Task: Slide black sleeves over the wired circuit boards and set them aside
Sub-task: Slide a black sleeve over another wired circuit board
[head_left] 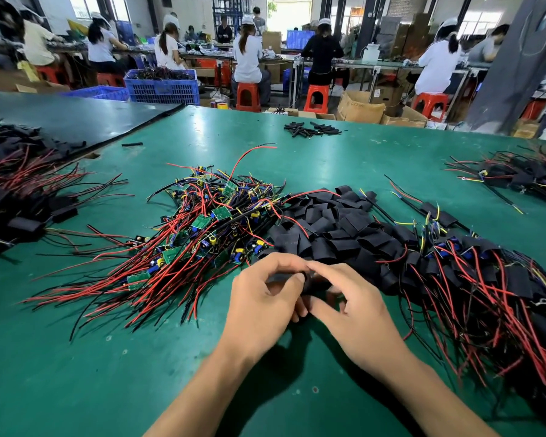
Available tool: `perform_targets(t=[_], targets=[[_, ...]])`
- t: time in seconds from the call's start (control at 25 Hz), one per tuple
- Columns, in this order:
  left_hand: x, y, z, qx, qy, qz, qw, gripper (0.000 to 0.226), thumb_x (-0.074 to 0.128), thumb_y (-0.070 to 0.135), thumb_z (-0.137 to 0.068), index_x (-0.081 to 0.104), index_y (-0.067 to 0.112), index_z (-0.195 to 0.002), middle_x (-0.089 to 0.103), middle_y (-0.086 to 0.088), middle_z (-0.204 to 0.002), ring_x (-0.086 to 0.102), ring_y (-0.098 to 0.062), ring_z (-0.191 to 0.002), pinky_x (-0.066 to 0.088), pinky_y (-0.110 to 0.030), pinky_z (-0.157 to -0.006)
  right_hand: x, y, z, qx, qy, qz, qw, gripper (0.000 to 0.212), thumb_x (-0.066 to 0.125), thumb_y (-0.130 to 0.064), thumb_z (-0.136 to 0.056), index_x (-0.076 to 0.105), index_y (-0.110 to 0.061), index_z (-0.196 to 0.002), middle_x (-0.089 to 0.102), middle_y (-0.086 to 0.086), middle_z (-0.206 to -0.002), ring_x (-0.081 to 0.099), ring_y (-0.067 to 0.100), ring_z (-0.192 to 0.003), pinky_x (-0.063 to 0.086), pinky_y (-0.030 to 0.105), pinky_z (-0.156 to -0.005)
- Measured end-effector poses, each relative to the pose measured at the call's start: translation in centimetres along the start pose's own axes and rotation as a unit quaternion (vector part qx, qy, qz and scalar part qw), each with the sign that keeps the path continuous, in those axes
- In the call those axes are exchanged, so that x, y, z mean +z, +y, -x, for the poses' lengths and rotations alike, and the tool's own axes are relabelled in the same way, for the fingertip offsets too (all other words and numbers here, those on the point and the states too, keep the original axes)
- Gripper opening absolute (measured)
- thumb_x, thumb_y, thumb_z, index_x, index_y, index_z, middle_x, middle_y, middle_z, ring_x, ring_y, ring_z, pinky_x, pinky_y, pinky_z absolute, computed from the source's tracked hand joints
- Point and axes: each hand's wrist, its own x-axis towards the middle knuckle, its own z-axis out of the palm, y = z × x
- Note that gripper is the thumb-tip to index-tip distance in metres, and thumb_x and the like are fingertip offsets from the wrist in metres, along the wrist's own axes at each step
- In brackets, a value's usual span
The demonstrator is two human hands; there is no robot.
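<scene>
Both hands meet low over the green surface [76, 357]. The left hand [262, 301] and right hand [353, 313] each pinch one black sleeve [312, 283] between curled fingers [325, 269] and thumb. Just beyond them lies a heap of loose sleeves [331, 228], with bare wired circuit boards [208, 222] piled to its left and sleeved ones [486, 279] to its right.

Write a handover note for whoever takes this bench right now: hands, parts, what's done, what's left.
Hands: left hand and right hand both pinch one black sleeve above the green table; whether a board is inside cannot be told.
Parts: heap of bare wired boards left of the hands; heap of empty sleeves just behind them.
Done: sleeved boards piled at right.
Left: the whole bare heap.
</scene>
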Motion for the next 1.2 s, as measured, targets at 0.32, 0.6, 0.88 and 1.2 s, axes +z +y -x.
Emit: perform_targets(t=[0.32, 0.6, 0.88, 1.2], targets=[[-0.6, -1.1, -0.6, -0.019, 0.06, -0.098, 0.993, 0.011, 0.077, 0.012, -0.084, 0.073, 0.021, -0.085, 0.073, 0.003, -0.074, 0.066, -0.019, -0.06, 0.056, -0.031, -0.061, 0.0, -0.3, 0.0, -0.012, 0.094, 0.024, 0.995, 0.017, 0.073, -0.011, -0.089, 0.074, -0.026, -0.097, 0.068, -0.015, -0.092, 0.065, 0.008, -0.085, 0.042, 0.009, -0.074], [-1.5, -1.9, -1.7, -0.054, 0.127, -0.094, 0.986, 0.013, 0.07, 0.009, -0.085, 0.071, 0.021, -0.085, 0.072, 0.002, -0.072, 0.062, -0.017, -0.049, 0.048, -0.029, -0.053, 2.1, -2.4, -1.3, -0.075, 0.107, 0.045, 0.99, 0.011, 0.063, -0.03, -0.092, 0.073, -0.026, -0.096, 0.064, -0.012, -0.087, 0.06, 0.009, -0.073, 0.049, 0.026, -0.07], [-1.5, -2.1, -2.0, -0.053, 0.149, -0.06, 0.986, 0.01, 0.067, 0.011, -0.088, 0.071, 0.018, -0.083, 0.061, 0.006, -0.051, 0.051, -0.011, -0.04, 0.038, -0.018, -0.044, 4.3, -6.1, -11.0, 0.069, 0.144, 0.123, 0.98, 0.027, 0.058, -0.05, -0.093, 0.071, -0.027, -0.099, 0.061, -0.005, -0.096, 0.055, 0.017, -0.088, 0.044, 0.034, -0.078], [-1.5, -2.0, -2.2, -0.053, 0.139, -0.063, 0.987, 0.012, 0.067, 0.01, -0.088, 0.07, 0.018, -0.079, 0.06, 0.004, -0.049, 0.052, -0.011, -0.04, 0.037, -0.017, -0.043, 4.6, -4.2, -12.1, 0.171, 0.03, 0.15, 0.973, 0.014, 0.066, -0.033, -0.088, 0.071, -0.023, -0.096, 0.072, 0.003, -0.1, 0.061, 0.028, -0.104, 0.052, 0.04, -0.088]])
